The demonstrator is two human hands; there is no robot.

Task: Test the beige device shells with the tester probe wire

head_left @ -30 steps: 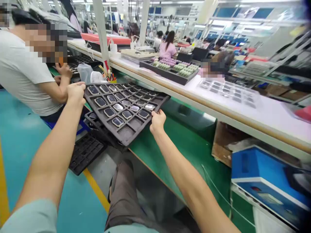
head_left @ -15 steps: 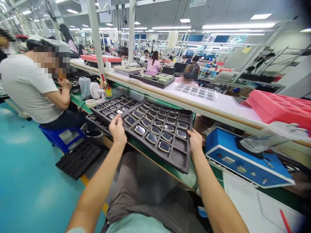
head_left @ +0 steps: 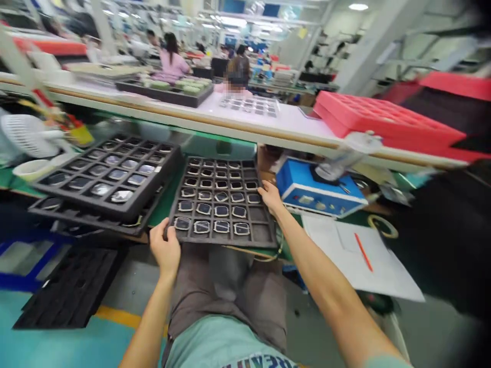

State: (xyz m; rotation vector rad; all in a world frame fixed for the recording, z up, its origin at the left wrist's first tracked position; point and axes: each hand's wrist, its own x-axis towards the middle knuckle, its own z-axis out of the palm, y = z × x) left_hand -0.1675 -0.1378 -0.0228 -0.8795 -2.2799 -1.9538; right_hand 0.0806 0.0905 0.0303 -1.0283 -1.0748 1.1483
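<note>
You are seated at a green workbench (head_left: 171, 197), looking down at a dark compartment tray (head_left: 222, 202) that lies flat at the near edge of the bench, its front edge hanging slightly over your lap. Your left hand (head_left: 165, 249) is clamped on the tray's near left corner, thumb on top and fingers curled beneath. Your right hand (head_left: 270, 197) grips the tray's right edge about halfway along, fingers closed over the rim. The tray is divided into a grid of small square pockets, and most of them hold small rounded glass-like pieces (head_left: 221, 225) with pale rims; a few pockets along the right side look bare. Just to the left of your tray, also on the bench, sits a stack of similar dark trays (head_left: 111, 176), the top one tilted and holding the same kind of pieces. Just to the right of your tray, near your right hand, stands a blue box-shaped device (head_left: 316, 188). Beyond it toward the right end of the bench lie white paper sheets (head_left: 356, 255) with a red pen (head_left: 362, 251) resting on them. A small white fan (head_left: 25, 135) stands at the far left of the bench. Above the back edge runs a white shelf (head_left: 238, 120) carrying a red tray (head_left: 383, 120) at its right end. On the floor to your left lies another black tray (head_left: 65, 291).
</note>
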